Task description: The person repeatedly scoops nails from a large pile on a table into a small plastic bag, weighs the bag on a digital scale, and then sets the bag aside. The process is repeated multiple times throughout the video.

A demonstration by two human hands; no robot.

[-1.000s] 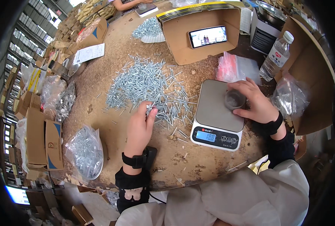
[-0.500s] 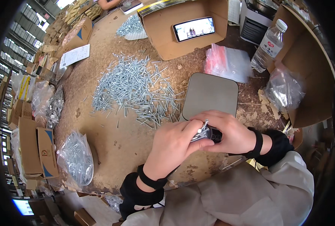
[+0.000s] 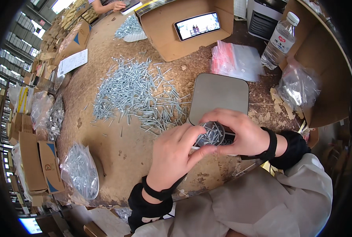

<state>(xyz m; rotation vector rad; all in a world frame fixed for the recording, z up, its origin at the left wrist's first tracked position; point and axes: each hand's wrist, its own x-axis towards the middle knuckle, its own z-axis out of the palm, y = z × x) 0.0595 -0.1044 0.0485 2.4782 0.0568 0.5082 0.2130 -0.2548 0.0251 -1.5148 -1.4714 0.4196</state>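
My left hand (image 3: 174, 150) and my right hand (image 3: 241, 132) are closed around a small round cup from its two sides. Thin silvery fasteners (image 3: 211, 134) fill the cup; whether they are screws or nails I cannot tell. Most of the cup's wall is hidden by my fingers. Just beyond the hands lies a scale with a grey square plate (image 3: 219, 94), and part of its dark display panel (image 3: 229, 138) shows beside the cup. To the left spreads a large loose pile of the same fasteners (image 3: 134, 93).
Clear plastic bags with red edges (image 3: 235, 61) lie behind the scale, near a water bottle (image 3: 280, 41). A phone (image 3: 197, 26) leans inside an open carton (image 3: 160, 41). A filled plastic bag (image 3: 80, 172) sits at the left. Another person's hand (image 3: 117, 5) shows at the far edge.
The cup has tilted so its open top and the fasteners inside now show more fully. My hands have shifted slightly and their grip has opened wider around it. The view has moved a little.
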